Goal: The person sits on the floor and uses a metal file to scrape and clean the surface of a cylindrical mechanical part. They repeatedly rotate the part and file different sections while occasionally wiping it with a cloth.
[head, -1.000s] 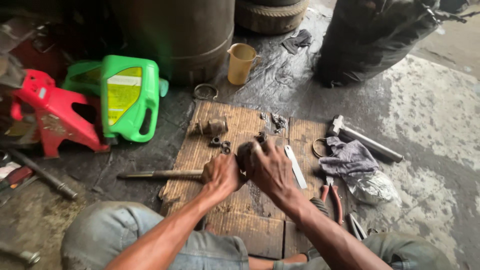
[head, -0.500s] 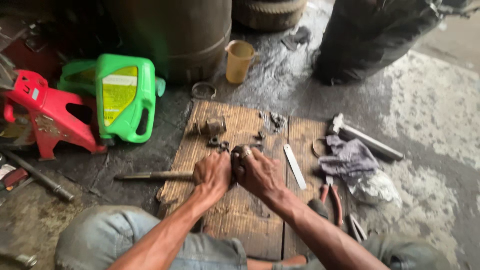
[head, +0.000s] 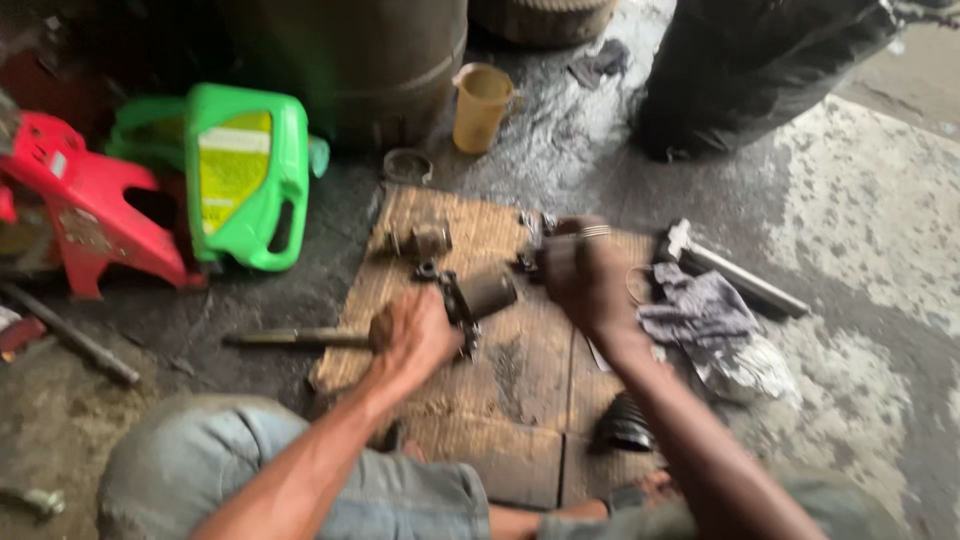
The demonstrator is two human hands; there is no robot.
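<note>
My left hand grips a dark greasy metal part, a short cylinder with a flange, held just above the wooden boards. My right hand has lifted away to the right and hovers over small dark metal pieces near the boards' far edge; motion blur hides whether it holds any of them. A ring shows on one of its fingers. Another small metal fitting lies on the boards' far left corner. A long metal rod sticks out to the left from under my left hand.
A green oil jug and a red plastic piece stand at left. A yellow cup and a dark drum sit behind. A grey rag, a metal bar and a black rubber boot lie at right.
Both hands were clasped together on the dark part. Now they have separated: the left keeps the part, the right has moved up and to the right.
</note>
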